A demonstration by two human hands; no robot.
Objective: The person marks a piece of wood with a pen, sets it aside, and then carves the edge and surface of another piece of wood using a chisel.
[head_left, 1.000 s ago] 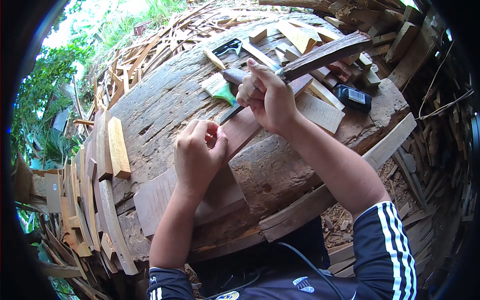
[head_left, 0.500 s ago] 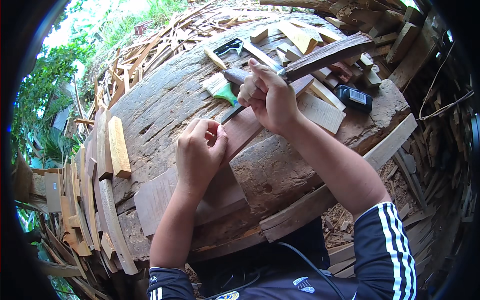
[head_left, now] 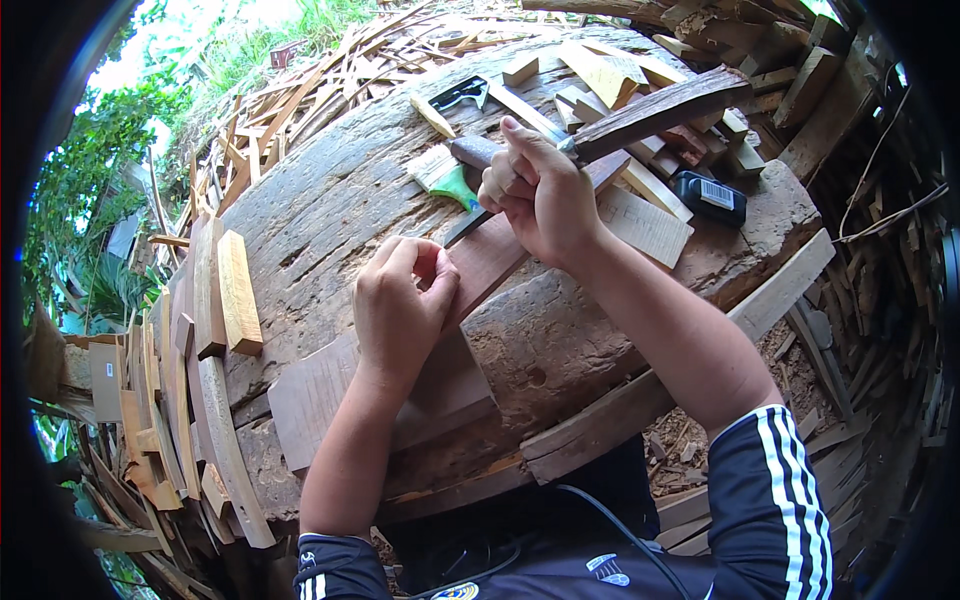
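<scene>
My left hand [head_left: 400, 310] is closed, thumb and index pinched at the lower tip of a long dark-bladed tool [head_left: 464, 225], on a reddish-brown board [head_left: 480, 270]. My right hand [head_left: 540, 200] grips that tool higher up, thumb on top; a long, rough, dark wooden handle [head_left: 660, 110] extends from it toward the upper right. A brush [head_left: 445, 180] with green fitting lies just left of my right hand. A wider flat board [head_left: 315, 405] lies beneath my left forearm.
The weathered slab bench [head_left: 300, 240] holds a square tool [head_left: 460, 95], scattered offcuts [head_left: 610, 75], a pale board [head_left: 645, 225] and a black device [head_left: 710, 198]. Upright blocks [head_left: 240, 295] line the left. Scrap-wood piles [head_left: 810, 80] surround the bench; a pale plank [head_left: 780, 285] lies along its near edge.
Both hands and the tool have shifted very slightly to the right; their grips look the same.
</scene>
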